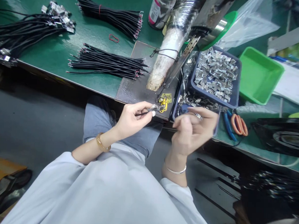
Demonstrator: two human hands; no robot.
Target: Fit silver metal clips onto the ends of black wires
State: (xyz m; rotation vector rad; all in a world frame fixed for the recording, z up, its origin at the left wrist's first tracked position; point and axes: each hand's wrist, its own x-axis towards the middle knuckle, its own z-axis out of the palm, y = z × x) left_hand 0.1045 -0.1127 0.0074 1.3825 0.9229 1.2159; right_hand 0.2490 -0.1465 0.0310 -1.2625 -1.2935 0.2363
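Observation:
My left hand [137, 116] pinches a short black cable [142, 113] between thumb and fingers. A small metal connector shell [161, 108] at its tip lies against a yellow fixture [166, 102] on the dark board [138, 88]. My right hand [191, 129] hovers to the right of the fixture, in front of a lower bin of small metal parts [196, 101]. Motion blurs its curled fingers, and whether something small is between them cannot be made out. Behind that bin, a blue tray [234, 103] holds many folded metal shells.
Bundles of black cables [107, 62] lie at the left. A taped white tube [166, 53] and a slim metal rod [180, 62] slant down over the board. To the right are a green tray [261, 75], orange-handled pliers [239, 125] and a black device [283, 134].

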